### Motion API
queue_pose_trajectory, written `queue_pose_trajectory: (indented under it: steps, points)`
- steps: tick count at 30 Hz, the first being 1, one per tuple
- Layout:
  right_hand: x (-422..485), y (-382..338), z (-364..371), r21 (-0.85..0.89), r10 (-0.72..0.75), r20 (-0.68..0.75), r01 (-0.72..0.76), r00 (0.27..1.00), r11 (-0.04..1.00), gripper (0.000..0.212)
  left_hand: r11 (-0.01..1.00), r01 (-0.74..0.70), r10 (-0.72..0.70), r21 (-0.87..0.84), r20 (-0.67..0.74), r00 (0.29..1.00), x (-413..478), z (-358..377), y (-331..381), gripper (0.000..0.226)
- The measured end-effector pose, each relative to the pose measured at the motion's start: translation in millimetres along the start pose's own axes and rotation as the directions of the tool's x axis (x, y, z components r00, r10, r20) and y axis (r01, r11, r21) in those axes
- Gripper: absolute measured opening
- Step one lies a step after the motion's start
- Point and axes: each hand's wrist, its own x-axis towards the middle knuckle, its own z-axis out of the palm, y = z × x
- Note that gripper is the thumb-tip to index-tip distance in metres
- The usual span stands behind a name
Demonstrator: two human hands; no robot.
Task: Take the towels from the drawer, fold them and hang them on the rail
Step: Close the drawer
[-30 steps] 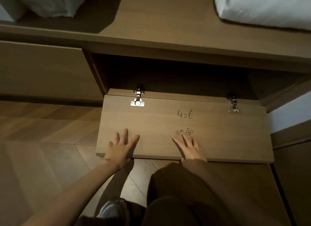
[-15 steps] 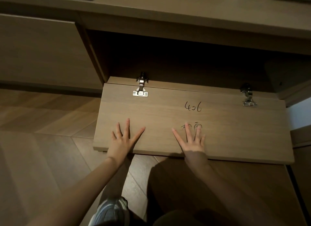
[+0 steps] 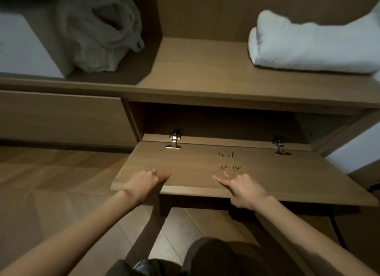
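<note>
The drawer (image 3: 216, 121) is a low recess in a wood-grain cabinet. It is closed by a drop-down flap (image 3: 277, 179), which lies open and roughly level over the floor (image 3: 51, 183). The recess is in deep shadow, and its contents cannot be made out from here. The flap is a flat rectangular board with a matt laminate face and a square-cut front edge. It hangs on two bright metal hinges (image 3: 173, 141) along its rear edge. Dark handwritten marks (image 3: 229, 162) sit near its centre and are too blurred to read.

Both hands are on the flap near its front edge, well apart from each other.
- The left hand (image 3: 144, 182) is curled into a loose fist with the knuckles down on the board and the thumb stretched along the surface. No grip on anything is visible.
- The right hand (image 3: 244, 190) lays its thumb and forefinger out straight on the board. The other fingers are tucked from sight, so I cannot tell whether they hook the edge.

On the shelf (image 3: 195, 70) above:
- To the right lies a soft white folded bundle (image 3: 308, 45) (towel or bedding, unclear).
- To the left sits a crumpled pale bag (image 3: 98, 33) beside a white box (image 3: 20, 45).

The floor is herringbone wood plank.

Half a second ago both hands lay flat on the flap with the fingers spread. They have since curled, and the view has lifted to take in the shelf. The flap has stayed open.
</note>
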Motion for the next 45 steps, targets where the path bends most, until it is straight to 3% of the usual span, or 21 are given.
queue_pose_trajectory:
  steps: [3, 5, 8, 12, 15, 20, 24, 30, 36, 45]
  points:
    - [-6.9, 9.3, -39.2, 0.013, -0.048, -0.037, 0.049, 0.998, 0.999, 0.073, 0.998, -0.011, 0.014, 0.056, -0.061, 0.998, -8.7, -35.6, -11.4, 0.061]
    - [-9.5, 15.9, -57.7, -0.078, -0.105, -0.102, 0.097, 0.989, 0.992, 0.066, 0.994, -0.004, 0.018, 0.107, -0.130, 0.991, -16.3, -55.4, -17.0, 0.055]
    - [-9.0, 28.6, -71.9, -0.213, -0.178, -0.346, 0.108, 0.921, 0.971, 0.071, 0.989, 0.012, 0.040, 0.144, -0.348, 0.937, -25.9, -73.5, -28.8, 0.080]
    - [-4.1, 39.2, -91.7, -0.266, -0.108, -0.520, -0.041, 0.847, 0.963, 0.102, 0.988, 0.075, 0.009, 0.135, -0.535, 0.845, -26.2, -100.2, -39.0, 0.103]
    - [4.2, 44.0, -113.9, -0.230, -0.006, -0.556, -0.147, 0.831, 0.962, 0.121, 0.981, 0.167, -0.086, 0.098, -0.554, 0.828, -11.6, -118.9, -47.4, 0.115]
    - [28.4, 56.9, -137.4, -0.153, 0.172, -0.560, -0.305, 0.810, 0.940, 0.129, 0.970, 0.241, -0.188, 0.026, -0.545, 0.817, 17.7, -149.8, -57.1, 0.123]
    - [44.1, 68.3, -143.8, -0.053, 0.193, -0.538, -0.261, 0.821, 0.964, 0.108, 0.966, 0.258, -0.226, -0.012, -0.522, 0.823, 37.7, -162.8, -69.0, 0.113]
    - [54.5, 61.2, -138.8, 0.053, 0.276, -0.627, -0.313, 0.728, 0.948, 0.082, 0.972, 0.197, -0.232, -0.125, -0.584, 0.778, 49.9, -155.9, -76.7, 0.092]
    - [67.1, 64.9, -135.6, -0.019, 0.289, -0.697, -0.419, 0.657, 0.908, 0.080, 0.970, 0.211, -0.240, -0.123, -0.641, 0.729, 57.7, -149.9, -75.1, 0.090]
    - [73.7, 69.3, -134.2, -0.052, 0.254, -0.720, -0.415, 0.645, 0.908, 0.076, 0.974, 0.193, -0.218, -0.117, -0.715, 0.664, 66.2, -145.7, -80.6, 0.091]
